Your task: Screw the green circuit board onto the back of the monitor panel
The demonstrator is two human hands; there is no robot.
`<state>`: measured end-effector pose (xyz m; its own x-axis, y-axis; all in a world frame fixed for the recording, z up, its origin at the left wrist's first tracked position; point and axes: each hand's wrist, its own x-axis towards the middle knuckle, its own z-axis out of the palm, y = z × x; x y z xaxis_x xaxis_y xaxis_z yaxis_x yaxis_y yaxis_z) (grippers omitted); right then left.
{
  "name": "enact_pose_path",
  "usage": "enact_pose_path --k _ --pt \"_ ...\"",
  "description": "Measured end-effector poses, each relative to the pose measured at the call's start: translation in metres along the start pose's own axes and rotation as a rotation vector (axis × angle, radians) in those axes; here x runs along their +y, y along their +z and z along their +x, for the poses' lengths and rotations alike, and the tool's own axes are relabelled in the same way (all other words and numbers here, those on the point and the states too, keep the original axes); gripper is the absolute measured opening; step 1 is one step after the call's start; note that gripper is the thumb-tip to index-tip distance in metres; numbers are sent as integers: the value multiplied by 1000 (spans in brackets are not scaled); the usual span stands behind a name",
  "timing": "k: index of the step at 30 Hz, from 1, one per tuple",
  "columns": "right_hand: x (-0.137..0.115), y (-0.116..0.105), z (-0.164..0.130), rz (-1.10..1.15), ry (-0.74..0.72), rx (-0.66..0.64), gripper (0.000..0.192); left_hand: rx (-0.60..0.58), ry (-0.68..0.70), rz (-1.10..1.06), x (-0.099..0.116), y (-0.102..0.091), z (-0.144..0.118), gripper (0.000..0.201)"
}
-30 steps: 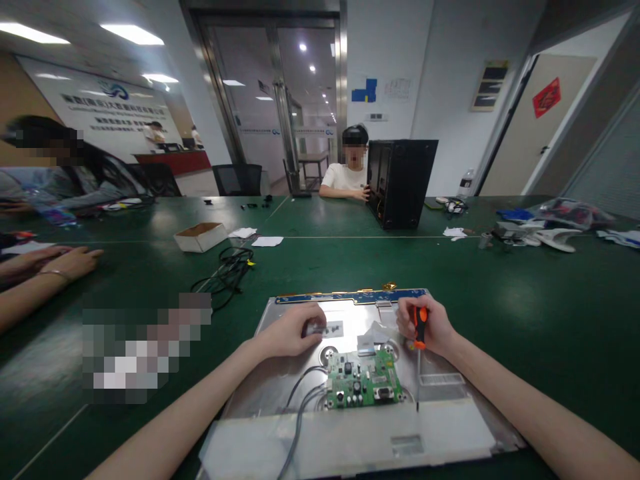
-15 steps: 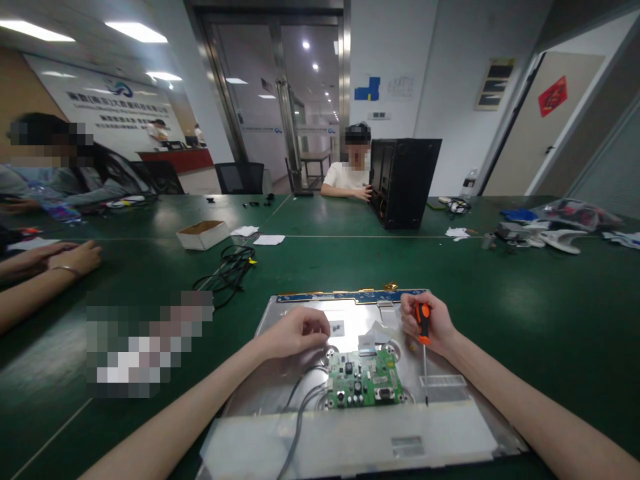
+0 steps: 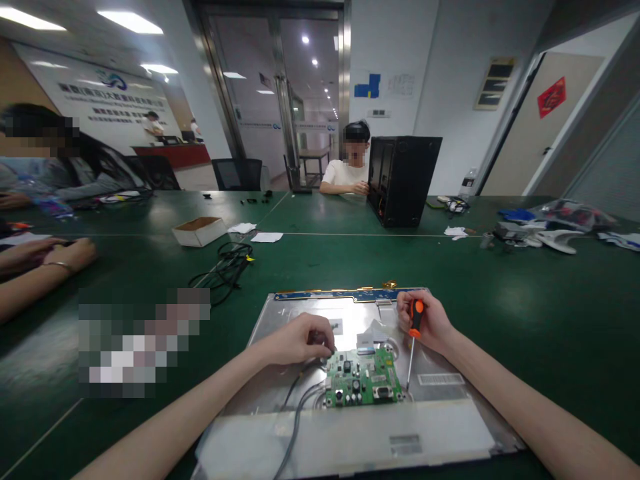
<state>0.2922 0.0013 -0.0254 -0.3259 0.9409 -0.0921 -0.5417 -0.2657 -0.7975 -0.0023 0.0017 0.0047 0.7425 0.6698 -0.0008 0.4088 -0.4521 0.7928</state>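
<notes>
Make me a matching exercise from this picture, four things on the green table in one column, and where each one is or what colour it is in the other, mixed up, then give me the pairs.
Things:
1. screwdriver
2. circuit board
3. computer case
4. cardboard box

Descriptions:
A. black, upright at the far side, beside a seated person
B. green, mounted on the metal panel
C. orange handle, held in the right hand
D. shallow and open, far left of the cables

Pairs: 1-C, 2-B, 3-A, 4-D

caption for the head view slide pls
Right hand holds a screwdriver beside the green circuit board; left hand at its corner.
</notes>
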Motion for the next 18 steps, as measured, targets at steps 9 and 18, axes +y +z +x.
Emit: enact_pose_path --k 9,18 --pt "-2 -1 -3 -17 5 11 24 -50 13 6 2 -3 0 6" --pt "-3 1 -3 -31 8 41 24 -44 -11 -7 2 -4 1 5"
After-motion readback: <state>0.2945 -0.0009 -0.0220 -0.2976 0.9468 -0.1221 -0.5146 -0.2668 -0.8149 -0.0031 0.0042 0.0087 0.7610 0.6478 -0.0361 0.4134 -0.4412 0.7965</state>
